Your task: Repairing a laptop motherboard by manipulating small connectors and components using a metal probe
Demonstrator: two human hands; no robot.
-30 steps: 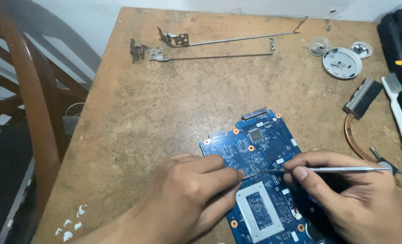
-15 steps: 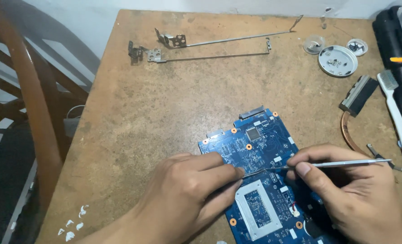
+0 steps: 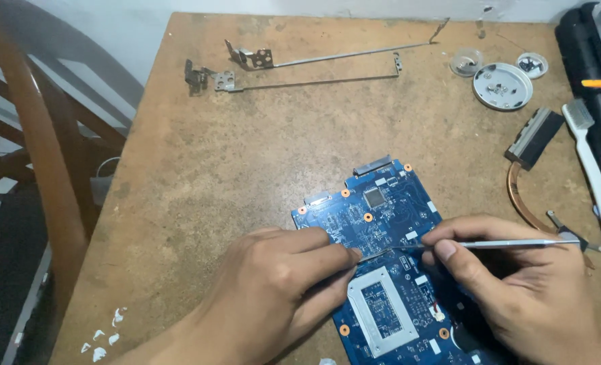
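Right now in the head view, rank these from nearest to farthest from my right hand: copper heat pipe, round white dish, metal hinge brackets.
From the right hand:
1. Copper heat pipe, just above it at the right.
2. Round white dish, top right.
3. Metal hinge brackets, far top left.

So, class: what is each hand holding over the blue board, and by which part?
The right hand pinches a thin metal tool along its shaft, near the tip. The left hand holds nothing clearly; its fingers press on the blue circuit board.
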